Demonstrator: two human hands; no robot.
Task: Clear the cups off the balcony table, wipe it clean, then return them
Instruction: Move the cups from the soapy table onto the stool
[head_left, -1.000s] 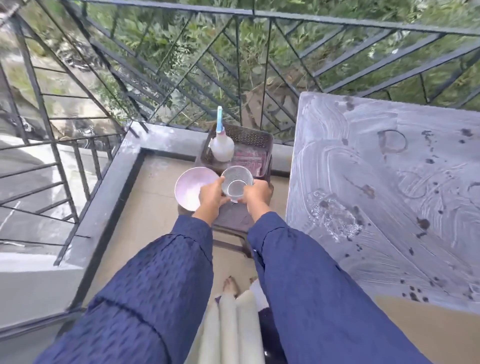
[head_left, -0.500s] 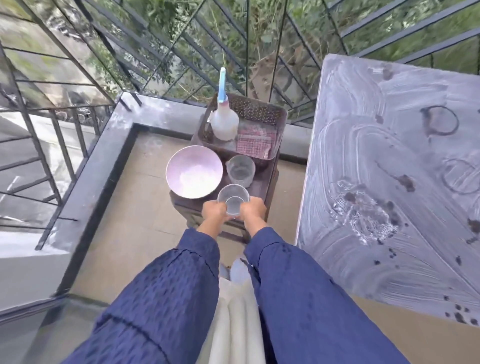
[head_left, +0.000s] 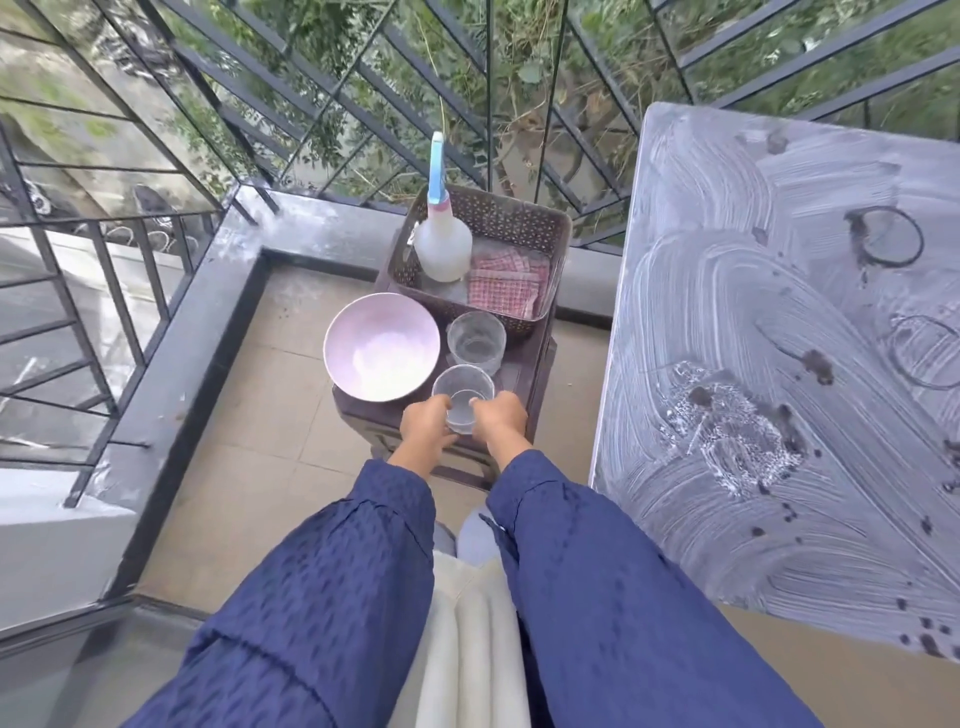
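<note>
- The left hand and right hand curl round a clear glass cup from either side, at the near edge of a brown stool.
- A second glass cup stands just behind it, beside a pink bowl.
- Soapy streaks cover the desk at right.

Beige tiled floor, black metal railing, daylit greenery beyond.
</note>
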